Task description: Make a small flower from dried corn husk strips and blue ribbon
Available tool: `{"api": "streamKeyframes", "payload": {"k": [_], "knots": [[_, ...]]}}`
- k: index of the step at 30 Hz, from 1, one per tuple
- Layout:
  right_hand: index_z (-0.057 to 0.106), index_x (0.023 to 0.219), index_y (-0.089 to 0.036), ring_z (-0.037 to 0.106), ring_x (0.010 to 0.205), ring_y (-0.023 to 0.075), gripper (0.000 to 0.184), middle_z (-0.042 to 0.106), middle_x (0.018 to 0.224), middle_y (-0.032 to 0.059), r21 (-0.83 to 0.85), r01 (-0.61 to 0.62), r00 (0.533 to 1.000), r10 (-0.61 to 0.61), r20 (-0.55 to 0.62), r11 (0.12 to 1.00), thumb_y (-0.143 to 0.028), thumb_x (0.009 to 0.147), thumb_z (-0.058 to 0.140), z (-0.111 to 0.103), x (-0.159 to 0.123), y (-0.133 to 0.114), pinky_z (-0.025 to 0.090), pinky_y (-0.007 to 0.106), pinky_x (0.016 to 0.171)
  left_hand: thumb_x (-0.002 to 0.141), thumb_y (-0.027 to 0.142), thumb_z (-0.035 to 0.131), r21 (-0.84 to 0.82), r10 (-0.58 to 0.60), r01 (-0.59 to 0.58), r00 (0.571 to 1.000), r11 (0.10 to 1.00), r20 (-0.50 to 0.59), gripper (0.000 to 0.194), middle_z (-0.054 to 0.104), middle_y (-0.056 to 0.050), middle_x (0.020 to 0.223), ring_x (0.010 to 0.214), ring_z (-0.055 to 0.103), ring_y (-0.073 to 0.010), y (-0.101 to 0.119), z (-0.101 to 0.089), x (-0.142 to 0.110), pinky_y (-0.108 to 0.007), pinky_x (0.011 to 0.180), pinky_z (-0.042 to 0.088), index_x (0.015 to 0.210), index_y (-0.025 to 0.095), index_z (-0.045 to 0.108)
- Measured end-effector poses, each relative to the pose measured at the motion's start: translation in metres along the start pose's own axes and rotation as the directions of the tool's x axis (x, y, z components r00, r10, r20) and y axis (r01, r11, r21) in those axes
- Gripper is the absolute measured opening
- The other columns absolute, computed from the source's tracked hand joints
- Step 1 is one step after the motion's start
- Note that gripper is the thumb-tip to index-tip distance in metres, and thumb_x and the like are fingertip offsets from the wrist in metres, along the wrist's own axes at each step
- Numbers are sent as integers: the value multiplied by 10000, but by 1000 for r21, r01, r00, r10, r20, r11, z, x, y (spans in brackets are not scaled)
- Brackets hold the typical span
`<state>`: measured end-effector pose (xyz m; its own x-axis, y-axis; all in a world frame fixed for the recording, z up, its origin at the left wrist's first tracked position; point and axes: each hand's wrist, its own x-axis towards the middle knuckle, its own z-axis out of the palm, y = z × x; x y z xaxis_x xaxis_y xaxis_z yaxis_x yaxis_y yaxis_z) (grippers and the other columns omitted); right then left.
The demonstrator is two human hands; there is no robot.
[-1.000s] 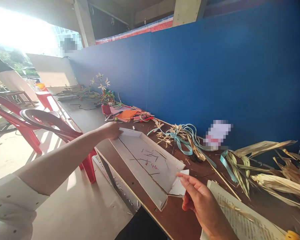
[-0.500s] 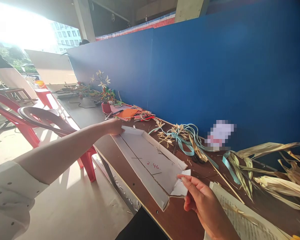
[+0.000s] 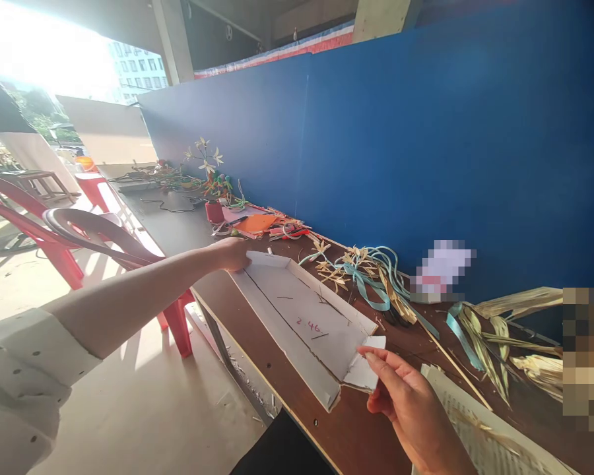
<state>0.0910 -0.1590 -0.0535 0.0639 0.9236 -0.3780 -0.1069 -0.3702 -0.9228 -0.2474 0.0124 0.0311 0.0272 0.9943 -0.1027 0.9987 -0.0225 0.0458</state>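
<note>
A shallow white cardboard box lid with "2.46" written in red slants across the brown table. Several thin dark scraps lie in it, and its near corners look split open. My left hand is closed on its far left corner, arm stretched out; the fingertips are partly hidden. With thumb and fingers, my right hand pinches the flap at the lid's near end. Behind the lid are dried husk flowers and looped light-blue cord.
Farther along the table are orange paper, a red thread spool and a tall pale flower stem. Dried corn husks and a printed sheet lie at right. A blue partition stands behind; red chairs are at left.
The dark scraps have slid a little toward the far end inside the lid. Both hands keep their hold on it, and the view has shifted slightly.
</note>
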Motion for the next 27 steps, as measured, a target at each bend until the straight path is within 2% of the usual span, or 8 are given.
{"api": "streamKeyframes", "payload": {"k": [5,9,13,15,17,19,23,27], "knots": [[625,1048,-187,551,588,137,481,628,748,25,16,0,1000,1,-16,1000,-506,695,694,2,1,14,464,237,510,765,372,480,31,-43,43,999,999,15,431,670,-108,947,876,616,-244,-6,26,-11,-285,732,464,1111,166,634],[628,1034,-187,543,584,141,482,591,674,7,19,-11,1000,12,-21,1000,-501,677,707,6,-1,21,458,231,483,759,401,478,-19,-33,33,999,999,-18,533,654,-79,1046,968,599,-229,-15,35,-17,-276,785,454,1253,205,530],[635,1039,-219,527,591,135,460,570,674,-4,107,-46,998,51,-38,993,-482,671,719,4,-4,17,468,220,499,757,364,491,-48,-53,51,998,998,-27,419,666,-81,954,885,615,-232,-15,21,-16,-271,714,455,1111,181,620],[645,1045,-236,512,574,127,434,570,687,-1,139,-43,998,50,-46,989,-473,688,710,2,-5,13,475,218,513,758,366,488,-147,-69,62,997,987,-41,377,664,-64,872,751,622,-206,-13,9,-15,-261,629,452,1055,189,639],[651,1050,-246,508,557,128,416,577,697,6,133,-35,998,42,-49,990,-480,709,688,1,-5,10,480,225,519,754,350,482,-264,-94,88,996,960,-8,402,651,-39,831,628,601,-171,-9,-3,-15,-248,557,438,1108,214,613],[654,1045,-249,519,561,138,409,590,722,16,111,-31,998,37,-55,993,-500,722,666,0,-6,7,483,236,515,742,344,496,-306,-110,96,994,947,-29,413,629,-32,822,586,577,-148,-5,-11,-17,-234,520,425,1123,222,600],[652,1035,-244,532,585,144,411,596,736,21,113,-19,998,25,-57,993,-516,728,658,1,-9,5,486,232,517,739,376,495,-351,-115,86,991,933,-64,254,514,-9,628,506,506,-131,-1,-12,-21,-225,457,398,877,202,619],[637,1047,-225,519,528,106,418,616,786,15,168,-26,1000,26,6,985,-501,735,670,0,-10,8,480,223,522,733,378,479,-362,-111,72,990,929,-87,191,415,12,528,451,457,-125,-4,-3,-20,-230,423,375,708,203,553]]}}
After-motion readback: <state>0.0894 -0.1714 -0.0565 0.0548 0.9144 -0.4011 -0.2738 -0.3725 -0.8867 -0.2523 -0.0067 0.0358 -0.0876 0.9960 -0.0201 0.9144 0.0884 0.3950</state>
